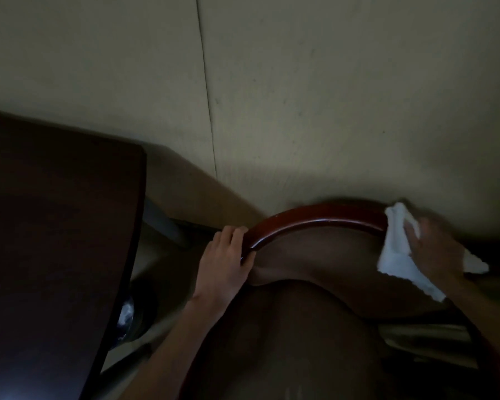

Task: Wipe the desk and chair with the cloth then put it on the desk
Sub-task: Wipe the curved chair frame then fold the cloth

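1. I see the white cloth, crumpled, draped over the right end of the chair's curved top rail.
2. The chair has a glossy reddish-brown wooden rail and a dark padded back.
3. The dark wooden counter sits at left, apart from the chair.

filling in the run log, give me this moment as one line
stage: wiping chair | left hand: gripping chair top rail | right hand: pressing white cloth on rail's right end | desk: left, untouched

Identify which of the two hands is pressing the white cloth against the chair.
The right hand. It presses the white cloth onto the chair at the right end of its curved wooden top rail; the left hand grips the rail's other end bare.
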